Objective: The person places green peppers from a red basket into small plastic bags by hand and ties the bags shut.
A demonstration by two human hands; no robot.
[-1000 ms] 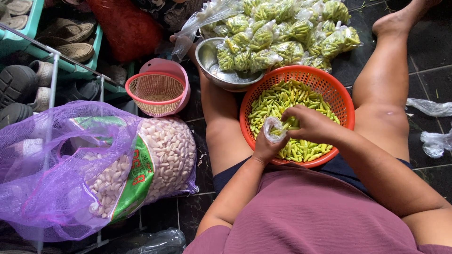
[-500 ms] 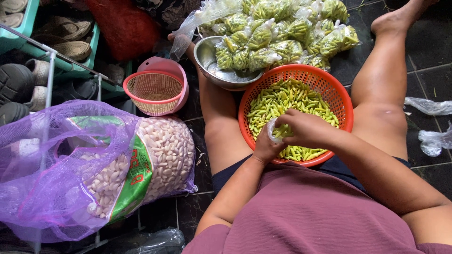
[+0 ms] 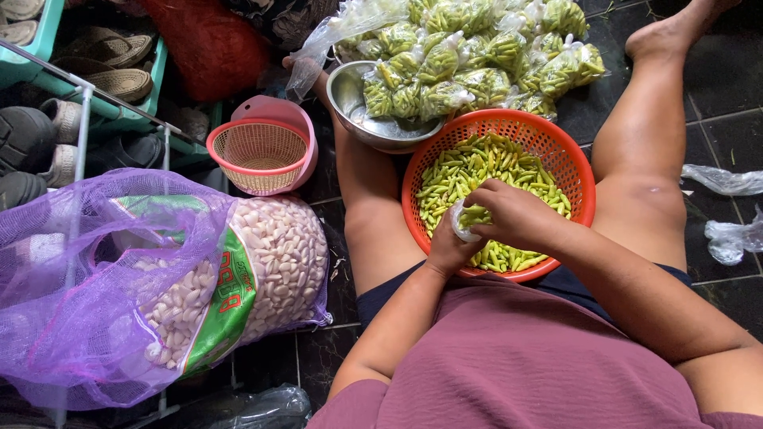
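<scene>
Over the orange basket (image 3: 584, 179), keep left hand (image 3: 447, 248) clamped on the small clear bag (image 3: 461, 222), right hand (image 3: 517, 216) pinched on green chillies (image 3: 477, 171), feeding few at once.

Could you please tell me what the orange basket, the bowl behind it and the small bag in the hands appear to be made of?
The orange basket looks like moulded plastic: even colour, perforated lattice wall. The bowl seems to be metal, probably steel: grey, shiny, with reflections. The small bag, held between the left hand and right hand, appears to be thin clear plastic film, crinkled and see-through.
</scene>
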